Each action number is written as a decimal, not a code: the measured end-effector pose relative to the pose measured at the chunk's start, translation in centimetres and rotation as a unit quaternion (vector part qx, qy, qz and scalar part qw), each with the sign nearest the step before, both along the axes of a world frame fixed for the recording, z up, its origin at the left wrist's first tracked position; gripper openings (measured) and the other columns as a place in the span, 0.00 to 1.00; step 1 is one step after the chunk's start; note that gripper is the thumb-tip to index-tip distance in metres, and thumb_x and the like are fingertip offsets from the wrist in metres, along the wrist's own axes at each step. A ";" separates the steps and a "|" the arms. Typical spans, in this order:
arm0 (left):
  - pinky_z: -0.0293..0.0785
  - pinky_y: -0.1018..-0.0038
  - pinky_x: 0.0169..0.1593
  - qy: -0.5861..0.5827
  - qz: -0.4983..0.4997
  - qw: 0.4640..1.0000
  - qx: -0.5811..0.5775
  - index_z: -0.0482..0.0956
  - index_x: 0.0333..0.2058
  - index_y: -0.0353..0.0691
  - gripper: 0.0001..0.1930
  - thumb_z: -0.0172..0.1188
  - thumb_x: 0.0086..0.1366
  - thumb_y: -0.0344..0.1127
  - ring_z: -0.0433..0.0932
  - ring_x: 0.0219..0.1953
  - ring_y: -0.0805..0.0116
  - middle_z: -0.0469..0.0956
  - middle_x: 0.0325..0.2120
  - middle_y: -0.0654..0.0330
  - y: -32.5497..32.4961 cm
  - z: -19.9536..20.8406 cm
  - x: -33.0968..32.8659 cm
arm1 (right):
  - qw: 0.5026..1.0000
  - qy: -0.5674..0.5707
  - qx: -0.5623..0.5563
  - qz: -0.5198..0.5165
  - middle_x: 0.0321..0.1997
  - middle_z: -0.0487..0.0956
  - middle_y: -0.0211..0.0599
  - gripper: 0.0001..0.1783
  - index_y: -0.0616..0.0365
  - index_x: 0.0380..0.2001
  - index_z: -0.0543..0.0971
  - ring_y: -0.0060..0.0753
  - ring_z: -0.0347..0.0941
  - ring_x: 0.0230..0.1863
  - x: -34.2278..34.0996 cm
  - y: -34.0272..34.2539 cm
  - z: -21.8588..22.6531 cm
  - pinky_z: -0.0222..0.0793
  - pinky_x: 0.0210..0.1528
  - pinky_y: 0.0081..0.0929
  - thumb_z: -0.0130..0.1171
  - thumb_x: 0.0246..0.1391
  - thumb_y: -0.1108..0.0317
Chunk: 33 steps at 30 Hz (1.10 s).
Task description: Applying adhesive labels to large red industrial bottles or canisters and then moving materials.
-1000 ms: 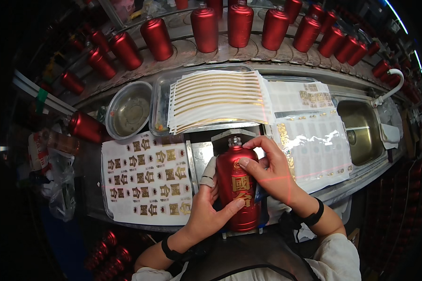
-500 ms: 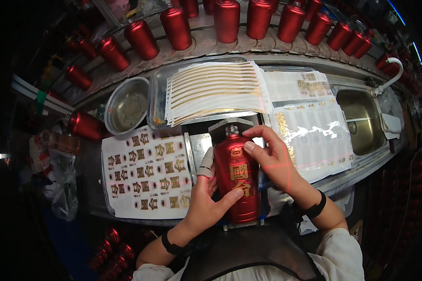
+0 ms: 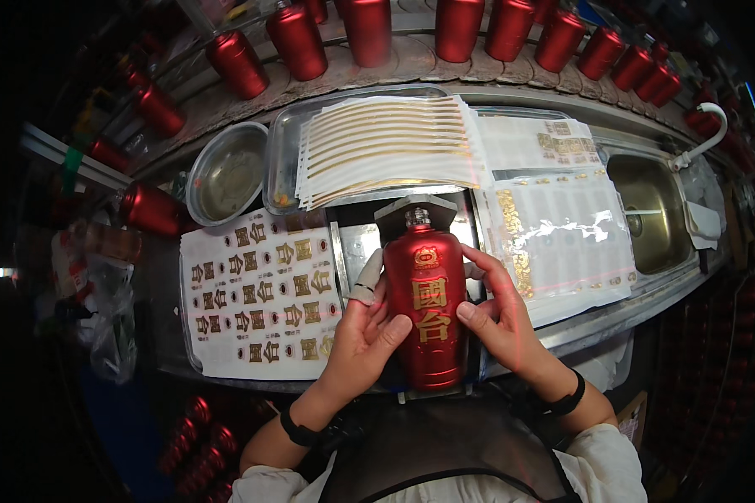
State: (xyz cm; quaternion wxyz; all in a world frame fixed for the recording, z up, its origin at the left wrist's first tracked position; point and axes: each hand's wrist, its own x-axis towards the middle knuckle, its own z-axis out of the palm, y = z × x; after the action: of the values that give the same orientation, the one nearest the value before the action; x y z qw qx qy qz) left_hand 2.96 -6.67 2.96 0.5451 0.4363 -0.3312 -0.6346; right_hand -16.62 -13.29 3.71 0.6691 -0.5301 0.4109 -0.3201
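Bottle (image 3: 428, 306) between your left hand (image 3: 361, 339) and right hand (image 3: 505, 323), on your side of the tray (image 3: 280, 168).
Its long axis points neck-first toward the tray; both hands clasp its opposite sides, neither clearly nearer.

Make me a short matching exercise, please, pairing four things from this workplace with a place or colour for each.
Things:
1. Gold-lettered red bottle
2. Round metal bowl
3. Curved tap
4. Wristbands

Places and colours:
A. Black
B. Between the left hand and the right hand
C. White
D. Just left of the large tray

Right pairs: 1-B, 2-D, 3-C, 4-A
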 end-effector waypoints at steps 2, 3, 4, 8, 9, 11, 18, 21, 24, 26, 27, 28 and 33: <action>0.53 0.64 0.69 0.033 0.009 0.999 0.011 0.37 0.69 0.33 0.47 0.63 0.63 0.31 0.54 0.69 0.59 0.48 0.69 0.45 0.0 0.0 0.1 | 0.998 0.047 -0.004 0.031 0.60 0.67 0.40 0.45 0.57 0.69 0.56 0.07 0.53 0.24 -0.4 0.1 0.5 0.53 0.23 0.09 0.67 0.52 0.61; 0.53 0.64 0.69 0.018 0.009 1.000 -0.001 0.37 0.69 0.33 0.46 0.63 0.63 0.31 0.55 0.69 0.59 0.48 0.69 0.45 0.2 -0.3 0.0 | 0.997 0.063 -0.013 0.034 0.63 0.64 0.42 0.47 0.57 0.69 0.55 0.07 0.54 0.24 -0.3 0.3 0.7 0.54 0.23 0.10 0.68 0.51 0.60; 0.53 0.64 0.69 0.003 0.008 1.000 -0.012 0.38 0.69 0.33 0.46 0.63 0.63 0.31 0.55 0.69 0.59 0.49 0.69 0.45 0.3 -0.4 -0.1 | 0.997 0.063 -0.012 0.035 0.63 0.64 0.42 0.47 0.57 0.69 0.55 0.07 0.54 0.24 -0.1 0.4 0.7 0.54 0.23 0.10 0.68 0.51 0.60; 0.53 0.64 0.69 -0.028 0.012 0.999 -0.031 0.38 0.69 0.32 0.46 0.62 0.64 0.30 0.55 0.69 0.59 0.49 0.68 0.45 0.3 -0.2 -0.6 | 0.996 0.081 -0.020 0.035 0.65 0.63 0.44 0.48 0.57 0.69 0.54 0.07 0.54 0.24 0.2 0.5 0.5 0.54 0.23 0.10 0.68 0.51 0.60; 0.54 0.64 0.68 -0.031 0.015 0.999 -0.032 0.38 0.69 0.32 0.46 0.62 0.63 0.30 0.55 0.68 0.59 0.50 0.68 0.45 0.3 -0.3 -0.7 | 0.996 0.077 -0.017 0.031 0.66 0.62 0.44 0.48 0.57 0.69 0.54 0.08 0.55 0.24 0.2 0.6 0.4 0.55 0.23 0.10 0.68 0.51 0.59; 0.54 0.65 0.68 -0.033 0.018 0.999 -0.034 0.38 0.69 0.32 0.46 0.62 0.63 0.30 0.56 0.68 0.59 0.50 0.68 0.45 0.4 -0.3 -0.9 | 0.996 0.082 -0.023 0.029 0.65 0.62 0.45 0.47 0.57 0.69 0.54 0.08 0.55 0.24 0.0 0.6 0.2 0.55 0.23 0.10 0.68 0.52 0.60; 0.58 0.64 0.67 -0.065 0.003 0.998 -0.025 0.38 0.69 0.36 0.45 0.61 0.64 0.31 0.59 0.67 0.60 0.52 0.67 0.46 0.8 -0.7 -0.5 | 0.995 0.089 -0.035 0.032 0.65 0.62 0.46 0.48 0.58 0.69 0.53 0.10 0.60 0.27 0.1 0.8 -0.1 0.59 0.25 0.11 0.68 0.51 0.60; 0.58 0.63 0.67 -0.085 -0.002 0.996 -0.031 0.38 0.69 0.35 0.46 0.62 0.63 0.31 0.59 0.67 0.59 0.52 0.67 0.46 1.0 -0.8 -0.4 | 0.991 0.106 -0.072 0.038 0.64 0.62 0.46 0.50 0.58 0.70 0.52 0.13 0.65 0.30 0.5 0.9 0.1 0.62 0.25 0.12 0.69 0.50 0.59; 0.57 0.64 0.67 -0.092 0.002 0.995 -0.043 0.38 0.69 0.32 0.47 0.64 0.62 0.31 0.59 0.66 0.59 0.53 0.66 0.46 0.9 -0.8 -0.5 | 0.995 0.078 -0.051 0.026 0.64 0.61 0.47 0.51 0.58 0.69 0.52 0.16 0.68 0.32 0.8 1.0 -0.3 0.64 0.25 0.13 0.69 0.49 0.58; 0.57 0.65 0.67 -0.086 0.010 0.995 -0.046 0.38 0.68 0.29 0.47 0.64 0.62 0.32 0.60 0.66 0.59 0.54 0.65 0.45 0.8 -0.7 -0.6 | 0.995 0.082 -0.057 0.027 0.63 0.61 0.47 0.51 0.58 0.69 0.52 0.16 0.68 0.31 0.9 1.0 -0.4 0.64 0.25 0.13 0.69 0.49 0.59; 0.57 0.65 0.67 -0.085 0.010 0.995 -0.052 0.38 0.69 0.29 0.48 0.64 0.62 0.32 0.59 0.66 0.59 0.54 0.65 0.45 0.6 -0.6 -0.5 | 0.994 0.085 -0.062 0.026 0.63 0.61 0.47 0.51 0.58 0.69 0.52 0.16 0.68 0.31 0.9 1.0 -0.4 0.64 0.24 0.14 0.69 0.49 0.59; 0.56 0.65 0.67 -0.083 0.011 0.995 -0.058 0.37 0.69 0.30 0.48 0.64 0.62 0.32 0.59 0.67 0.59 0.53 0.66 0.45 0.6 -0.5 -0.5 | 0.994 0.085 -0.062 0.026 0.63 0.61 0.47 0.51 0.58 0.69 0.52 0.16 0.68 0.31 0.9 0.9 -0.4 0.64 0.24 0.14 0.69 0.49 0.59; 0.56 0.65 0.67 -0.081 0.010 0.995 -0.056 0.37 0.69 0.29 0.48 0.64 0.61 0.32 0.59 0.67 0.59 0.54 0.66 0.45 0.5 -0.3 -0.4 | 0.997 0.042 -0.067 -0.007 0.61 0.64 0.47 0.48 0.59 0.68 0.55 0.16 0.66 0.29 1.5 1.1 -0.5 0.64 0.26 0.14 0.69 0.50 0.57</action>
State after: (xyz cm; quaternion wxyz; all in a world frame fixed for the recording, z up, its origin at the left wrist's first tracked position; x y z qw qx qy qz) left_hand 2.57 -6.20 2.64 0.5466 0.4584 -0.4044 -0.5723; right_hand -15.07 -12.16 3.16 0.6122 -0.5839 0.4196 -0.3289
